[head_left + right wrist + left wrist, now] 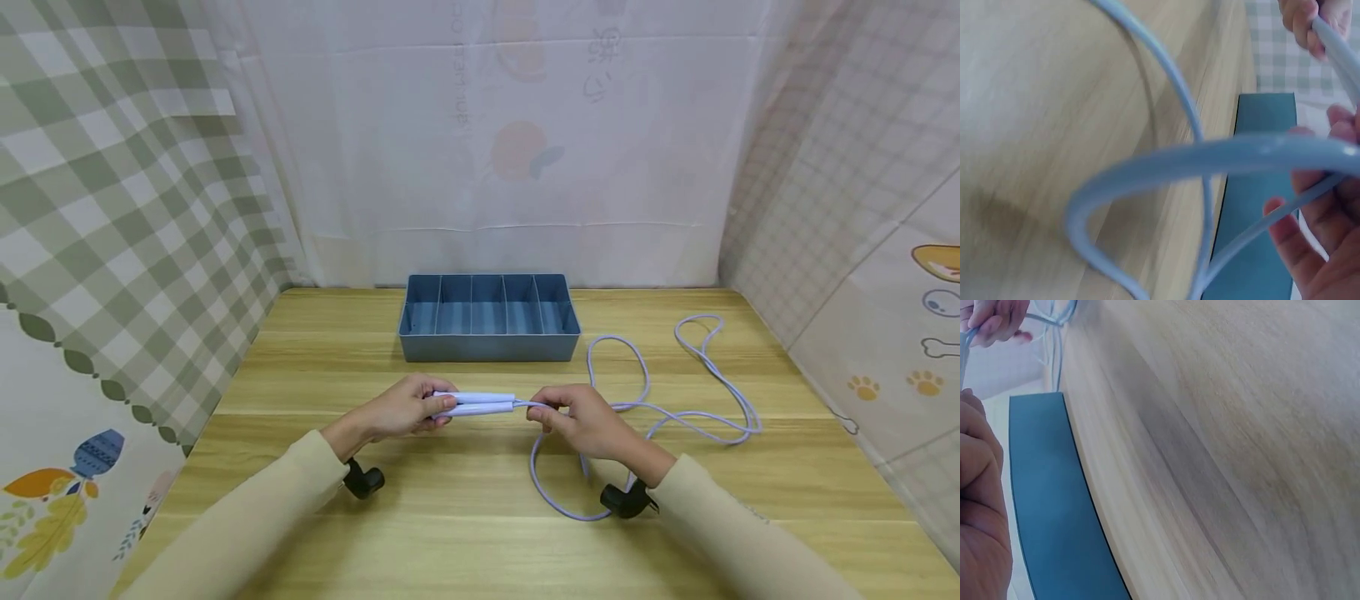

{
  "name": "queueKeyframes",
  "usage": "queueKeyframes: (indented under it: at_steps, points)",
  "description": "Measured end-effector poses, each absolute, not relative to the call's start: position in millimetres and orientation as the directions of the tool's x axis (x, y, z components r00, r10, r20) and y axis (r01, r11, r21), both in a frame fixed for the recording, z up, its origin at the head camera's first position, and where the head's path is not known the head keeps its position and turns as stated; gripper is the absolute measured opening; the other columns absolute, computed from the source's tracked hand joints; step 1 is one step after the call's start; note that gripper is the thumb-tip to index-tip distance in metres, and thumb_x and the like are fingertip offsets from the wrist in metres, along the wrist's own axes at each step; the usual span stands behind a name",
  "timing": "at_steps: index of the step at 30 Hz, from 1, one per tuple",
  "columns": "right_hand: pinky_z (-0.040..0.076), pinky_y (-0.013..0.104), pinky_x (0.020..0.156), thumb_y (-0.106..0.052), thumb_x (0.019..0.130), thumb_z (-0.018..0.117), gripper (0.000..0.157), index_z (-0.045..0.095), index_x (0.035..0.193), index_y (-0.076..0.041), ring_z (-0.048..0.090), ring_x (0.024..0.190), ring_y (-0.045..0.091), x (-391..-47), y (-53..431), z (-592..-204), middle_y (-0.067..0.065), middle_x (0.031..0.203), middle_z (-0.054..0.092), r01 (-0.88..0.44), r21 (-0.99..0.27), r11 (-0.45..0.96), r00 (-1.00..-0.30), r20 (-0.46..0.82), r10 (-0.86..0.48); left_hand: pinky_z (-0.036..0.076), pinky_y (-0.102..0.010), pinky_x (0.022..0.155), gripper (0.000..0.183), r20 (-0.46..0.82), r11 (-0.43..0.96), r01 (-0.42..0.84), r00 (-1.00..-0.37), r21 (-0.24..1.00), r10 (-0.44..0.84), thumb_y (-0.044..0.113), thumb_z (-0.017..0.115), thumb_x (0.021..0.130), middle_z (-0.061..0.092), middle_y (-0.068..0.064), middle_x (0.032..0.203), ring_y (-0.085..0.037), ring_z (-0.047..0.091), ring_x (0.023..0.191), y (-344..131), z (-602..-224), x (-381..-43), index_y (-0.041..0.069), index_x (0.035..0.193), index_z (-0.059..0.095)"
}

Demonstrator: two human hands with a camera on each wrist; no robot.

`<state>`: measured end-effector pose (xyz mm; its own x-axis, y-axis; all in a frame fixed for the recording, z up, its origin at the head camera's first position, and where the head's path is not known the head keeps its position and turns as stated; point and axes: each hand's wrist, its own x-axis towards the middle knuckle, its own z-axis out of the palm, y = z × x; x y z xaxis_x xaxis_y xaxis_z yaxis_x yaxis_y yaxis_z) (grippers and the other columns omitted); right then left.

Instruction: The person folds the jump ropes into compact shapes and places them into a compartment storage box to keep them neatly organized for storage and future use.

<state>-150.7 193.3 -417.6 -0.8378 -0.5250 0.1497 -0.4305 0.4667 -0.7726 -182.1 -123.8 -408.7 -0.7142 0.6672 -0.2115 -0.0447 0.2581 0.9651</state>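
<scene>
A pale lavender jump rope is stretched between the two hands in the head view. The left hand [412, 406] grips its two handles [483, 408] side by side, with their cord ends pointing right. Just beyond those ends, the right hand [581, 421] pinches the cord [573, 516] between thumb and fingers. From there the cord falls in loose loops below and to the right. In the right wrist view, one cord loop [1147, 169] crosses close to the camera, partly in front of the right hand [1335, 250]. The left wrist view catches only part of the left hand [979, 506].
A blue-grey box [487, 348] with several compartments stands behind the hands at the back of the wooden table [337, 333]. Loops of cord spread over the table's right half. Cloth curtains [360, 167] close off the back and both sides.
</scene>
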Motion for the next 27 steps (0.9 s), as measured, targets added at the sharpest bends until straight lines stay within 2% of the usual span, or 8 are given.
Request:
queueKeyframes:
  at_steps: [3, 9, 14, 20, 23, 27]
  points:
    - [0.052, 0.027, 0.060, -0.017, 0.104, 0.062, 0.018, 0.073, 0.098, -0.005, 0.059, 0.067, 0.012, -153, 200, -419, 0.014, 0.088, 0.069, -0.395, -0.809, 0.435, -0.838, 0.124, -0.532, 0.030, -0.020, 0.049, 0.027, -0.208, 0.252, -0.047, -0.715, 0.967, 0.667, 0.018, 0.052, 0.109, 0.057, -0.005, 0.075, -0.010, 0.040, 0.057, -127, -407, -183, -0.004, 0.120, 0.065]
    - [0.043, 0.023, 0.059, -0.010, 0.105, 0.059, 0.018, 0.071, 0.092, -0.006, 0.048, 0.066, 0.006, -157, 213, -420, 0.010, 0.084, 0.067, -0.414, -0.779, 0.471, -0.853, 0.153, -0.498, 0.027, -0.021, 0.049, 0.028, -0.195, 0.211, -0.075, -0.748, 0.975, 0.634, 0.016, 0.050, 0.110, 0.055, -0.005, 0.074, -0.009, 0.037, 0.056, -136, -408, -186, -0.007, 0.119, 0.064]
    - [0.045, 0.023, 0.062, -0.009, 0.104, 0.061, 0.018, 0.072, 0.090, -0.007, 0.051, 0.070, 0.006, -160, 221, -422, 0.008, 0.085, 0.070, -0.469, -0.735, 0.491, -0.842, 0.205, -0.499, 0.027, -0.022, 0.049, 0.029, -0.195, 0.183, -0.100, -0.749, 0.978, 0.633, 0.017, 0.050, 0.110, 0.056, -0.004, 0.074, -0.009, 0.038, 0.057, -138, -409, -186, -0.007, 0.119, 0.064]
    - [0.043, 0.024, 0.059, -0.007, 0.104, 0.059, 0.020, 0.070, 0.088, -0.007, 0.048, 0.067, 0.006, -162, 232, -425, 0.008, 0.085, 0.069, -0.436, -0.718, 0.543, -0.870, 0.184, -0.457, 0.026, -0.020, 0.049, 0.027, -0.190, 0.100, -0.163, -0.779, 0.982, 0.598, 0.013, 0.044, 0.111, 0.054, -0.003, 0.072, -0.008, 0.037, 0.054, -137, -410, -182, -0.007, 0.111, 0.062]
    - [0.043, 0.024, 0.059, -0.005, 0.104, 0.059, 0.021, 0.069, 0.086, -0.008, 0.047, 0.064, 0.005, -163, 235, -427, 0.000, 0.076, 0.064, -0.454, -0.685, 0.570, -0.867, 0.190, -0.462, 0.026, -0.020, 0.048, 0.028, -0.172, 0.052, -0.175, -0.787, 0.983, 0.593, 0.015, 0.043, 0.112, 0.054, -0.003, 0.073, -0.007, 0.037, 0.055, -136, -410, -179, -0.007, 0.113, 0.059]
    - [0.042, 0.025, 0.059, -0.005, 0.104, 0.058, 0.022, 0.068, 0.085, -0.010, 0.045, 0.060, 0.003, -165, 241, -430, -0.012, 0.064, 0.049, -0.477, -0.643, 0.600, -0.861, 0.206, -0.464, 0.026, -0.019, 0.049, 0.027, -0.152, -0.012, -0.193, -0.808, 0.981, 0.569, 0.017, 0.043, 0.112, 0.053, -0.002, 0.074, -0.006, 0.037, 0.055, -134, -409, -177, -0.006, 0.113, 0.057]
